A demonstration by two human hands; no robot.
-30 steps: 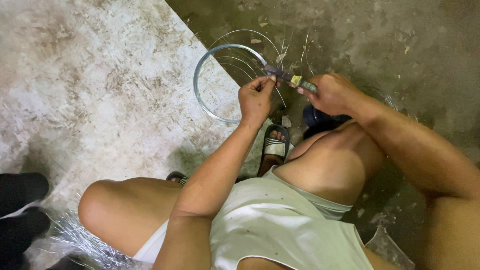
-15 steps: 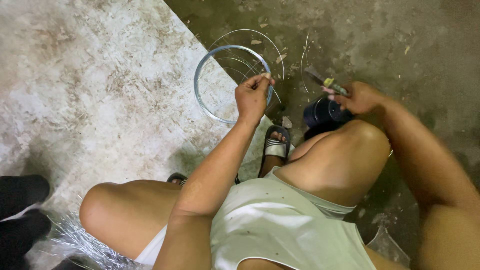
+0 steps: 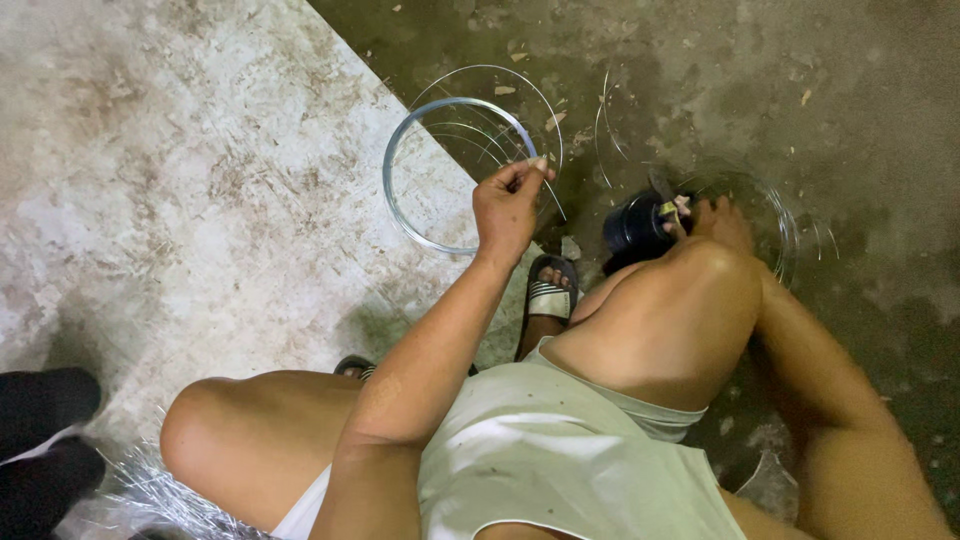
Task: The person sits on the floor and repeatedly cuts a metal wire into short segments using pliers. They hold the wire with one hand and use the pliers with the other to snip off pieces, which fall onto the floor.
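Left hand pinches the round grey wire coil at its near-right rim; right hand, well apart, grips a small yellow-handled tool.

left hand raised, fingers pinched; right hand lowered past knee.

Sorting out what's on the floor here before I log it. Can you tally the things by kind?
Thick wire coil, pinched by the left hand: 1
Thin loose wire loops: several, count unclear
Black round container: 1
Small tool at the right hand: 1
Sandals: 2
Total: 5, plus loops
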